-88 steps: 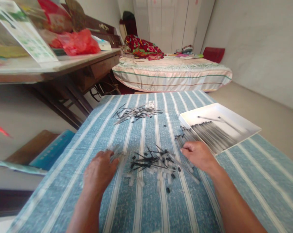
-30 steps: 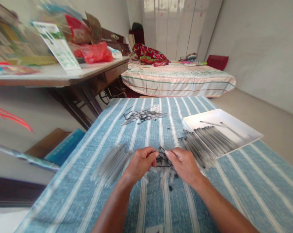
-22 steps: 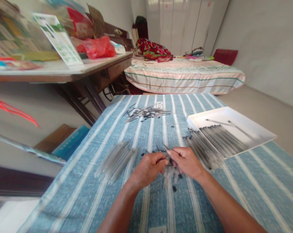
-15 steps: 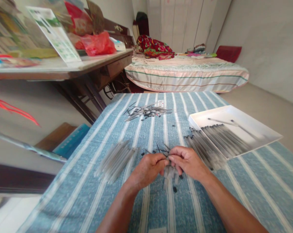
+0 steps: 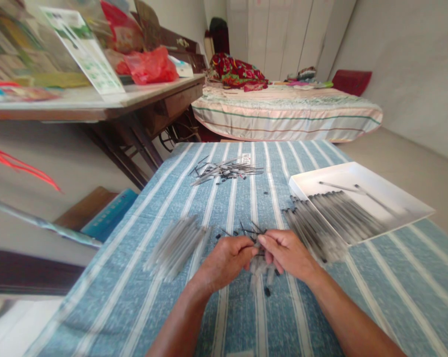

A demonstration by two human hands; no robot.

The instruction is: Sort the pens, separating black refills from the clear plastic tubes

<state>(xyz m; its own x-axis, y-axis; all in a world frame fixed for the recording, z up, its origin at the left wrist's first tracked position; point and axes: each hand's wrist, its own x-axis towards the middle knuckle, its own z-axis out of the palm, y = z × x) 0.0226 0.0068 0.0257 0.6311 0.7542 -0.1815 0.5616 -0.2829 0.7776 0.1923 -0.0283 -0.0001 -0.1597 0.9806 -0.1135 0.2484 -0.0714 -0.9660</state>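
My left hand (image 5: 229,260) and my right hand (image 5: 289,253) meet over the middle of the striped cloth, thumbs and fingers pinched close together. Whatever small part sits between the fingertips is too hidden to name. Beneath and just beyond them lie thin dark refill-like sticks (image 5: 246,228), small clear pieces (image 5: 259,270) and a black cap (image 5: 267,291). Left of my left hand rests a bundle of translucent grey pen tubes (image 5: 177,248). On the right, a row of pens with dark ends (image 5: 308,225) lies beside a white tray (image 5: 391,178).
More pens (image 5: 346,210) lie inside the tray. Farther back is a loose pile of thin sticks and small black parts (image 5: 226,171). A desk (image 5: 153,96) with a red plastic bag (image 5: 149,67) stands at the left, a bed (image 5: 283,111) behind the table.
My right hand's fingers have shifted slightly, with the thumb now stretched further over the index finger. My left hand stays nearly in place.
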